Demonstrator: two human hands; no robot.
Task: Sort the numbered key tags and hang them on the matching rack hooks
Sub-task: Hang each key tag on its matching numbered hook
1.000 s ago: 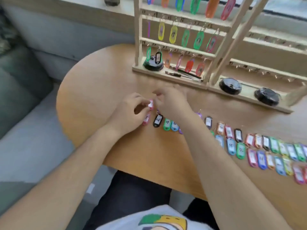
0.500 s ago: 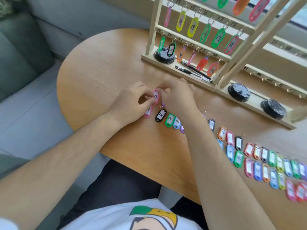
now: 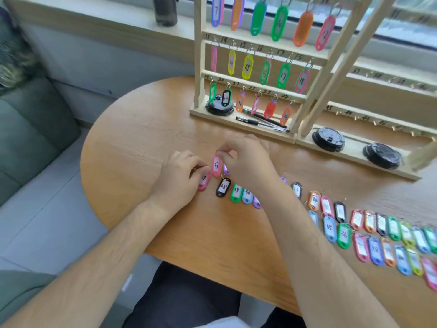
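My right hand (image 3: 248, 159) pinches the ring end of a pink tag marked 27 (image 3: 216, 165) just above the table. Beside it, my left hand (image 3: 179, 174) has curled fingers pinching the top of another pink tag (image 3: 204, 181) that lies on the wood. Below them lie a black tag 28 (image 3: 223, 187), a green tag 29 (image 3: 236, 192) and a blue tag 30 (image 3: 247, 195). Several more coloured tags (image 3: 378, 233) run to the right in rows. The wooden rack (image 3: 257, 89) behind holds hung tags up to 24.
A second rack section (image 3: 383, 114) at right shows bare numbered hooks. Black round lids (image 3: 328, 139) and pens (image 3: 260, 123) sit on the rack bases. A dark bottle (image 3: 165, 10) stands on the sill. A sofa (image 3: 35, 138) is to the left of the round table (image 3: 142, 138).
My right hand now holds tag 27 alone by its ring. My left hand has let go of it and dropped to the other pink tag. The view has tilted up slightly.
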